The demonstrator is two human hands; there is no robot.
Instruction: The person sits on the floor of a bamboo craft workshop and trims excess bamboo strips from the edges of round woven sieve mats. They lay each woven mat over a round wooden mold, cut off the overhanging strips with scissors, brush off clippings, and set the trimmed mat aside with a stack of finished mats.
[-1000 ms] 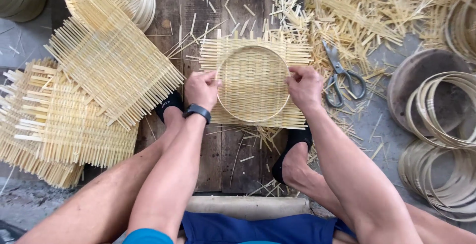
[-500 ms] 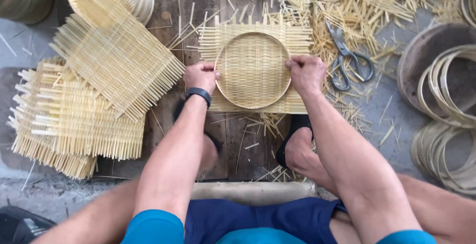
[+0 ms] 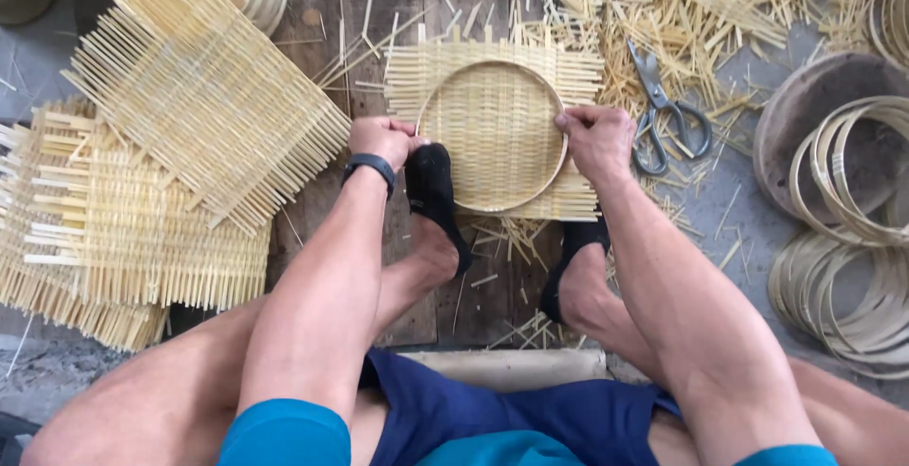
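- Blue shorts point(image 3: 530, 419) and bare legs fill the near edge of the view; the person sits low, and both feet in black socks rest on the wooden planks point(image 3: 331, 11) in front.
- Left foot point(image 3: 434, 196) has its toe pressed on the near left edge of the woven bamboo mat point(image 3: 492, 68), just beside the left hand.
- Left hand point(image 3: 381, 140), with a black band on the wrist, is clenched on the left side of the round bamboo hoop point(image 3: 490, 134); its fingers point(image 3: 402, 130) are curled over the rim.
- Right hand point(image 3: 598, 139) grips the right side of the same hoop, the fingers bent on the rim.
- Inside the hoop the mat is pushed down to a shallow dish; its square corners stick out around the ring. It lies on the planks, between the two hands.
- Scissors point(image 3: 668, 111) lie just to the right of the right hand, on loose bamboo cuttings point(image 3: 701, 11).
- More flat woven mats point(image 3: 199, 116) are stacked at the left, well apart from the hands.
- Many empty bamboo rings point(image 3: 843, 286) lie at the right edge, beside a dark round tray point(image 3: 814, 87).
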